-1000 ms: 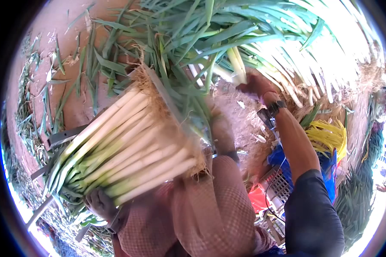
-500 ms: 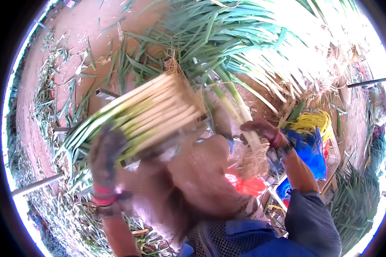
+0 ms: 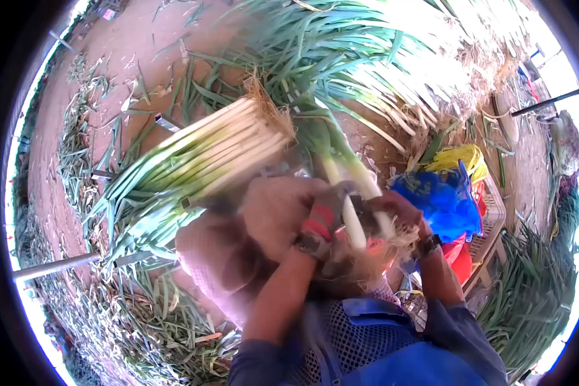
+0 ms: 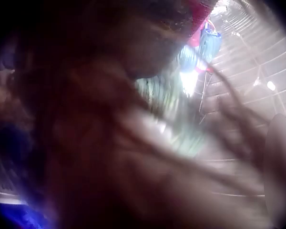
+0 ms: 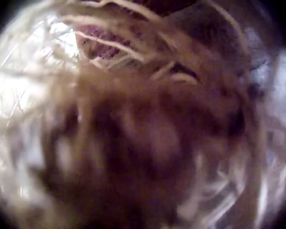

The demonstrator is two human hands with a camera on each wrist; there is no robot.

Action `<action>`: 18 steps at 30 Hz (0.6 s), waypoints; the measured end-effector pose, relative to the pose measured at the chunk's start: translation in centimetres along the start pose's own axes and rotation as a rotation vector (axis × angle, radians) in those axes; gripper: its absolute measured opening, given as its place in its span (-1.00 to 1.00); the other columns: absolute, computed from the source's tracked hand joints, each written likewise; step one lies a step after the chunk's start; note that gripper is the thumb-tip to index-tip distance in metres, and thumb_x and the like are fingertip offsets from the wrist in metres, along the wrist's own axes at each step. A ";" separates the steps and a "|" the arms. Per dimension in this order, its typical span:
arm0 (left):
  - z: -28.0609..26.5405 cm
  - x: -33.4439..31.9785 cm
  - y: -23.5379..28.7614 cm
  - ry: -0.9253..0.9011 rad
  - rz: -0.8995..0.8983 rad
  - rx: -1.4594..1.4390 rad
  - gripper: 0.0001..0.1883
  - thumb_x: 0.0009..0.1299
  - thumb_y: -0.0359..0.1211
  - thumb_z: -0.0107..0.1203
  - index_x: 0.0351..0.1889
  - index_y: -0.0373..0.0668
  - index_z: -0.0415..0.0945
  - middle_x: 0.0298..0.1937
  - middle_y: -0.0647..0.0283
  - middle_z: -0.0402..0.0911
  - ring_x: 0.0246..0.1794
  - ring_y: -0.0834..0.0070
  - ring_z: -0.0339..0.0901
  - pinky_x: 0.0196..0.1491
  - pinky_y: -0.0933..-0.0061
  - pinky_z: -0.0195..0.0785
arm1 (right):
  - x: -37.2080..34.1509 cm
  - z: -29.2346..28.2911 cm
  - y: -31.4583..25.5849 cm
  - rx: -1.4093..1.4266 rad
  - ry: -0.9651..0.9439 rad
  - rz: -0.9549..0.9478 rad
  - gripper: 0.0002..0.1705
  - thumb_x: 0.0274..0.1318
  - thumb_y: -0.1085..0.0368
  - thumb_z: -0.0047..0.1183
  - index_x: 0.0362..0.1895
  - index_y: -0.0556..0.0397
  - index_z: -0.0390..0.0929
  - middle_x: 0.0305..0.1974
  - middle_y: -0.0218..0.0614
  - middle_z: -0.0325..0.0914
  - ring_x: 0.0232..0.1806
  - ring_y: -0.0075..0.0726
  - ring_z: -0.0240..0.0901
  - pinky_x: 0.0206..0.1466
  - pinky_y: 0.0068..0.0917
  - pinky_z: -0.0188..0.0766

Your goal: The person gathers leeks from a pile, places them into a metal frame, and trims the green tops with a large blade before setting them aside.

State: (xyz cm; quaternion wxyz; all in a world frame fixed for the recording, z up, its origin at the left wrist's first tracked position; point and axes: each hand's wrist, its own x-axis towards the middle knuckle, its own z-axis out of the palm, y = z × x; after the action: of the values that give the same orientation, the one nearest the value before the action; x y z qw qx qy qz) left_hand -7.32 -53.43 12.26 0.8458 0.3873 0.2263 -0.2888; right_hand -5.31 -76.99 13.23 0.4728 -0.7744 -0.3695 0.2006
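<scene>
In front of the lap, both hands are at a pair of long white-stemmed leeks (image 3: 352, 222), roots toward the body and green leaves pointing away. My gloved right hand (image 3: 400, 209) grips them just above the roots. The gloved left hand (image 3: 331, 204) has its fingers around the stem on the left side, somewhat blurred. Stringy roots (image 3: 383, 257) hang below the hands, and roots (image 5: 181, 76) also fill the right wrist view. The left wrist view is dark and smeared. To the left, a neat stack of leeks (image 3: 212, 148) lies slanted on a metal frame, roots toward the upper right.
A large heap of leeks (image 3: 367, 58) covers the ground ahead and right. Beside the right arm stands a crate (image 3: 489, 225) with a blue bag (image 3: 437, 202) and yellow ties (image 3: 460, 161). Metal bars (image 3: 58, 266) jut out leftward, and leaf scraps (image 3: 154, 321) litter the ground.
The left hand has left the stack and come right to the leeks in the right hand. The right hand has brought these leeks from the heap toward the lap.
</scene>
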 end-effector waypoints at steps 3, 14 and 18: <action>-1.6 1.9 -0.3 -0.108 -0.025 -0.231 -0.70 0.53 -0.15 0.09 -0.40 -0.01 0.32 -0.55 0.44 0.28 -0.60 0.50 0.31 -0.47 0.38 0.37 | -1.9 -1.5 -3.1 1.208 0.379 0.500 -0.70 0.36 0.34 0.10 0.10 0.17 0.66 -0.06 -0.04 0.74 -0.12 -0.16 0.74 0.00 -0.34 0.72; -2.7 3.3 -1.5 -0.053 0.008 -0.157 -0.76 0.51 -0.19 0.12 -0.37 0.01 0.35 -0.51 0.51 0.33 -0.57 0.59 0.30 -0.48 0.55 0.28 | -4.9 -3.1 -5.1 1.027 0.707 0.600 -0.49 0.21 0.19 0.29 0.19 0.16 0.58 -0.12 -0.24 0.66 -0.25 -0.42 0.64 -0.29 -0.44 0.63; -2.8 3.9 -2.0 -0.062 -0.001 -0.160 -0.77 0.50 -0.20 0.13 -0.35 0.00 0.36 -0.50 0.48 0.34 -0.55 0.57 0.33 -0.44 0.50 0.32 | -6.1 -2.5 -5.5 0.668 0.607 0.613 -0.25 0.03 0.11 0.41 0.32 0.05 0.52 0.08 -0.17 0.62 0.06 -0.22 0.60 0.15 -0.30 0.57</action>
State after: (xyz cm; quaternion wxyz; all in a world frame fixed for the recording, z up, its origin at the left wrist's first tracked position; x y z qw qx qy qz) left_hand -6.27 -53.54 7.13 0.8805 0.3091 0.2228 -0.2822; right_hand -9.71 -81.54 18.96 0.6985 -0.6773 0.1101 0.2032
